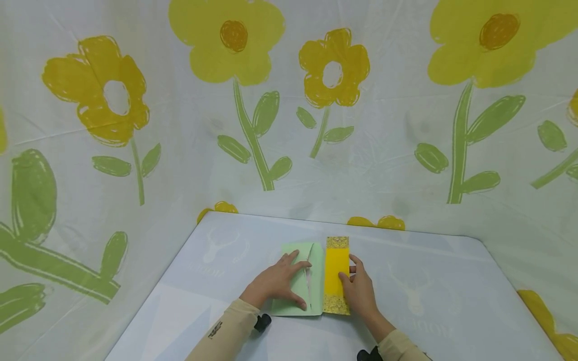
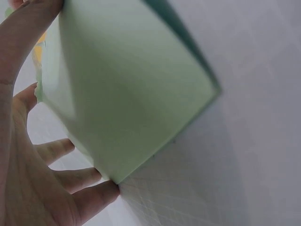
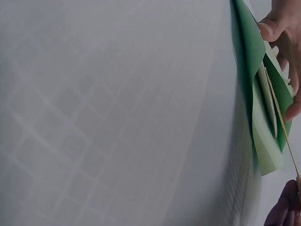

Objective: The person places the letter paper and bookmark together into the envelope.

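Observation:
A pale green envelope (image 1: pixel 317 281) lies on the table with a long slit down its face. My left hand (image 1: pixel 281 280) is spread over its left part, fingertips at the slit and thumb near the bottom edge. In the left wrist view the straight fingers touch along the edge of the green paper (image 2: pixel 131 94). My right hand (image 1: pixel 360 292) pinches a yellow card (image 1: pixel 336 276) with patterned bands at both ends, by its right edge. The card's left edge is right at the envelope's right side. Edge-on in the right wrist view, it overlaps the envelope's parted dark green inside (image 3: pixel 256 42).
The white table (image 1: pixel 203 296) has faint printed deer-head shapes. Behind and at both sides hangs a white curtain (image 1: pixel 384 165) with yellow flowers and green stems. A small black device (image 1: pixel 262 322) is at the left wrist.

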Demonstrator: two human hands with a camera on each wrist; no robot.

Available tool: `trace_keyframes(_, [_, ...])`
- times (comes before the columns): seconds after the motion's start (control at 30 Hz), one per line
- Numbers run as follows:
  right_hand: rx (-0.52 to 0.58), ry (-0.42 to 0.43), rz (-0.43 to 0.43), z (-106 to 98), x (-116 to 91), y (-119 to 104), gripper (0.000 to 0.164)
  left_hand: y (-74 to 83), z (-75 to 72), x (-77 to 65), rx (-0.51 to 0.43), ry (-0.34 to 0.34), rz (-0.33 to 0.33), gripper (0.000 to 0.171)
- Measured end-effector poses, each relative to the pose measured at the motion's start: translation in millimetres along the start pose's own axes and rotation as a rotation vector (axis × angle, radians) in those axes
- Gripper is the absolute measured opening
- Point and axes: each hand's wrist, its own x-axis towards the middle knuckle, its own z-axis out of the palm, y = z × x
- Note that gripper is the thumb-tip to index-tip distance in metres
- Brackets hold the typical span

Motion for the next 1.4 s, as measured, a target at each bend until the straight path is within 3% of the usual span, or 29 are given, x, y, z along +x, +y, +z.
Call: trace_keyframes(1.4, [0.01,-0.041,-0.044,16.8,-4.4,-10.2,0.062,2.9,0.2,1.0,0.009,-0.011,-0.022,0.107])
